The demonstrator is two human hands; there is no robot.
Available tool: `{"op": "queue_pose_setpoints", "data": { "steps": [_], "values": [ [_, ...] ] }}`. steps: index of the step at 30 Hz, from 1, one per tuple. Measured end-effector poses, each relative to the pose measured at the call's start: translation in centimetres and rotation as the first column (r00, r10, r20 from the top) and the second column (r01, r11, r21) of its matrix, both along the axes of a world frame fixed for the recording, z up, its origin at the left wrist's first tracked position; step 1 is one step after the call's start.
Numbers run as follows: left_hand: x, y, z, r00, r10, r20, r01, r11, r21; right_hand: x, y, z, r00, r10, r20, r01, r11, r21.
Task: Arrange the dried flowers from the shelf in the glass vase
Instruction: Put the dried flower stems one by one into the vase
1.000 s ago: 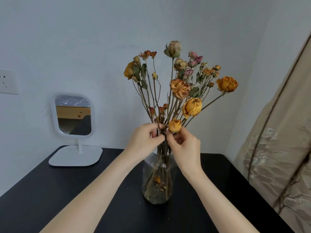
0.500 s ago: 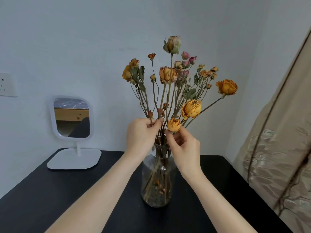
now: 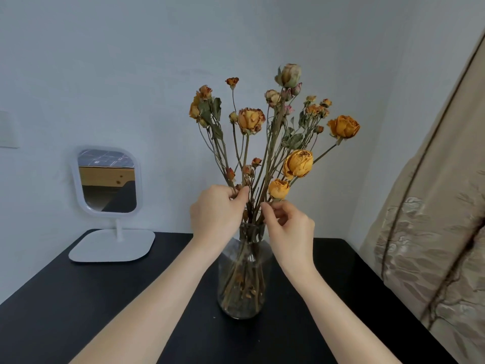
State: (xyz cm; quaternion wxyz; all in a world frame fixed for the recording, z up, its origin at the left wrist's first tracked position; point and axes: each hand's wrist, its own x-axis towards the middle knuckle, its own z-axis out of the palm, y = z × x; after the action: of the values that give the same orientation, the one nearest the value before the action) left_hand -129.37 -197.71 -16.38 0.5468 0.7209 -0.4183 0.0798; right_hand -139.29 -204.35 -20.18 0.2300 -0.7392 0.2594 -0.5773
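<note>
While the vase (image 3: 242, 279) stands upright, left hand (image 3: 215, 212) and right hand (image 3: 288, 227), raised above its rim, each pinch flower stems (image 3: 256, 190).

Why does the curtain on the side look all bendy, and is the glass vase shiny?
Head view: the wide-angle lens bows the beige curtain and the black table's edges. Head view: the light is soft and even, without hard shadows; the glass vase shows only faint glints. Head view: the dried flowers look sharp.

No legible text anywhere.
</note>
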Motion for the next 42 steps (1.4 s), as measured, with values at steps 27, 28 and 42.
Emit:
{"op": "queue_pose_setpoints", "data": {
  "steps": [27,28,42],
  "values": [
    [0.7,1.2,-4.3,0.948,-0.316,0.03,0.317,0.939,-0.136,-1.6,-0.1,-0.9,0.987,0.13,-0.097,-0.131,0.991,-0.002],
    [0.8,1.3,-4.7,0.951,-0.308,0.023,0.308,0.941,-0.138,-1.7,-0.2,-1.0,0.987,0.131,-0.095,-0.132,0.991,0.0],
    [2.9,1.7,-11.4,0.68,-0.486,-0.549,0.635,0.765,0.109,-1.1,-0.6,-5.2,0.92,0.377,-0.11,-0.292,0.845,0.448]
  ]
}}
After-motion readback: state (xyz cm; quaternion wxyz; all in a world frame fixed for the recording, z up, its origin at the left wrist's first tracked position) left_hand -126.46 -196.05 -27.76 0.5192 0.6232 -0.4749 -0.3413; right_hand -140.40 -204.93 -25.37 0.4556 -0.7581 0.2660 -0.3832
